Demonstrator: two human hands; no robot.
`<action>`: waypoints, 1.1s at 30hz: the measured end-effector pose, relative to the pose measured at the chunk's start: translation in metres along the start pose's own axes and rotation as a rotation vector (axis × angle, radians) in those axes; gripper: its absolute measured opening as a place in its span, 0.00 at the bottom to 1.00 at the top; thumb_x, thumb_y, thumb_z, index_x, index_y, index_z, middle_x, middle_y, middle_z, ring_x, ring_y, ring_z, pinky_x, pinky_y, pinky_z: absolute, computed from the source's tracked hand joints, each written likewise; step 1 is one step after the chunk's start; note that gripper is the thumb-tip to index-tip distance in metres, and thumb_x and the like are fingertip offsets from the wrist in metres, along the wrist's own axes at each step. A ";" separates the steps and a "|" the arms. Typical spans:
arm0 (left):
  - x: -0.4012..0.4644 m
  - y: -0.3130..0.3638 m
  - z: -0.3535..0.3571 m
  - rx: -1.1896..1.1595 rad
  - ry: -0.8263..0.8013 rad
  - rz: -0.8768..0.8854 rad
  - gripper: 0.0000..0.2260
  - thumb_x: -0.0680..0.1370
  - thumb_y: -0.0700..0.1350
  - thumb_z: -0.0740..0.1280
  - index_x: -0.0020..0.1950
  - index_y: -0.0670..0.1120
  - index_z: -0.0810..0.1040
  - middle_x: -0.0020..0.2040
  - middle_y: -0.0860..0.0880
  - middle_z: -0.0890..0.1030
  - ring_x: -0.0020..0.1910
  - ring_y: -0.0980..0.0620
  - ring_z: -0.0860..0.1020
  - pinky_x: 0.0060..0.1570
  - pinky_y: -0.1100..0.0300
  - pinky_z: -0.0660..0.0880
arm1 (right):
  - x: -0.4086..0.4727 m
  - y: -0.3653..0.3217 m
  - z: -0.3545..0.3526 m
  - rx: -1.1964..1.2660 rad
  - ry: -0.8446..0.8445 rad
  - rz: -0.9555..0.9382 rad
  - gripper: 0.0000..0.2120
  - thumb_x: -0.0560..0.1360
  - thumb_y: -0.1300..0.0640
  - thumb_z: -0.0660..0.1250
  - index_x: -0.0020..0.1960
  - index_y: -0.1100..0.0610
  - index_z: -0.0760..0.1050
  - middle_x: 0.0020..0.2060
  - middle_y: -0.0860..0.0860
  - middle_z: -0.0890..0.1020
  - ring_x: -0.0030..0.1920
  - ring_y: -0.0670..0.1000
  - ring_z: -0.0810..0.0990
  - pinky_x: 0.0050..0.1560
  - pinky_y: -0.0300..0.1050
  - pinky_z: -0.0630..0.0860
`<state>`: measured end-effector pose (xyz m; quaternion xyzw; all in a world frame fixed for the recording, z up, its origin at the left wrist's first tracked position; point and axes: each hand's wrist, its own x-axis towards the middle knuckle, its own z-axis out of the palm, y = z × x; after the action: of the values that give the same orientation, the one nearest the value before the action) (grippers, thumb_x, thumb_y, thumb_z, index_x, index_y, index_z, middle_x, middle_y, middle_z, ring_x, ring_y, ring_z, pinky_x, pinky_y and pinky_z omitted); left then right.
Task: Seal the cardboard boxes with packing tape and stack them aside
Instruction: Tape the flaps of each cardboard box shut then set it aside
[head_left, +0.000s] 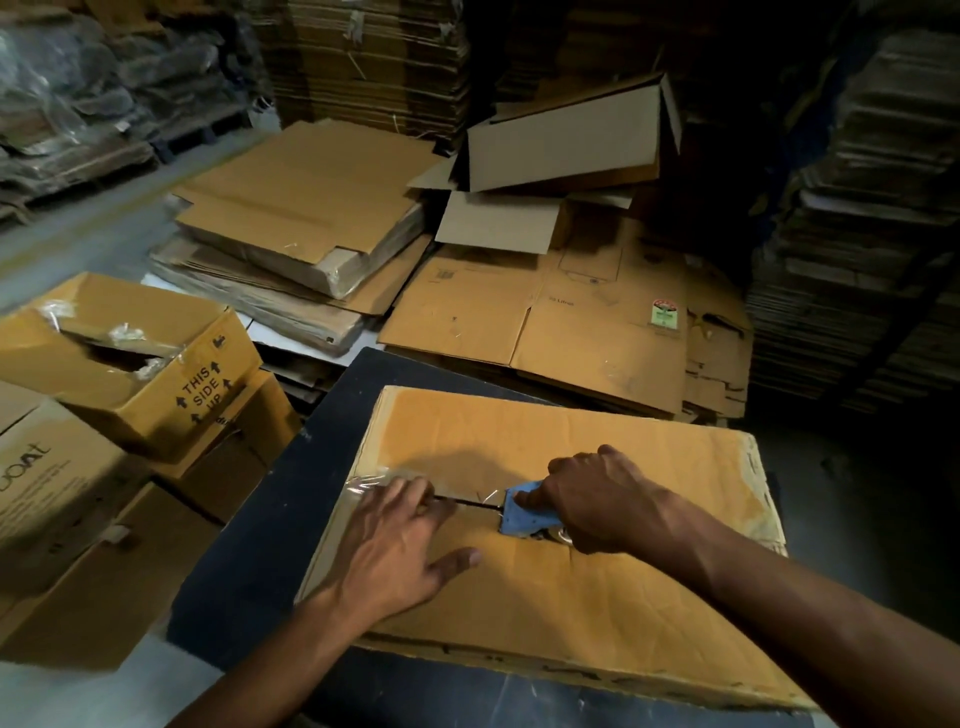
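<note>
Matt brown cardboard box (597, 597), glossy clear tape (374, 480), blue plastic dispenser (524, 512), dark matt tabletop (249, 571)

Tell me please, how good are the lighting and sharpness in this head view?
Head view: light falls on the box and both hands, left hand casting a shadow; right-side stacks sink into darkness; far left is blurred; wide-angle bending at edges.

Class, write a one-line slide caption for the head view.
Left hand presses the cardboard box flaps while right hand draws a blue tape dispenser along the seam.
</note>
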<state>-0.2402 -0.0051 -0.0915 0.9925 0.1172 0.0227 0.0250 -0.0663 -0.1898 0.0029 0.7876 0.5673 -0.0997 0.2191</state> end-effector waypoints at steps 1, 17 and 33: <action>0.000 -0.006 -0.002 0.029 0.012 -0.030 0.37 0.76 0.79 0.49 0.66 0.55 0.79 0.60 0.51 0.76 0.59 0.49 0.75 0.61 0.45 0.74 | 0.000 0.001 0.000 -0.002 0.002 -0.002 0.30 0.80 0.50 0.70 0.79 0.41 0.63 0.54 0.53 0.78 0.54 0.57 0.81 0.53 0.54 0.76; 0.011 0.020 0.005 -0.027 -0.361 0.208 0.45 0.76 0.78 0.43 0.84 0.53 0.37 0.83 0.55 0.34 0.81 0.57 0.32 0.81 0.51 0.37 | -0.016 0.022 -0.007 -0.014 -0.167 0.009 0.25 0.83 0.51 0.66 0.78 0.44 0.66 0.57 0.52 0.80 0.54 0.55 0.81 0.46 0.50 0.73; 0.012 0.100 -0.010 -0.069 -0.440 0.290 0.54 0.72 0.83 0.44 0.83 0.48 0.33 0.80 0.46 0.25 0.78 0.50 0.25 0.77 0.36 0.31 | -0.069 0.070 0.040 0.008 -0.120 0.063 0.26 0.82 0.44 0.63 0.79 0.39 0.62 0.59 0.52 0.78 0.57 0.56 0.80 0.60 0.55 0.75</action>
<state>-0.2059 -0.0989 -0.0757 0.9786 -0.0351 -0.1865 0.0801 -0.0204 -0.2848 0.0114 0.7985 0.5277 -0.1422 0.2524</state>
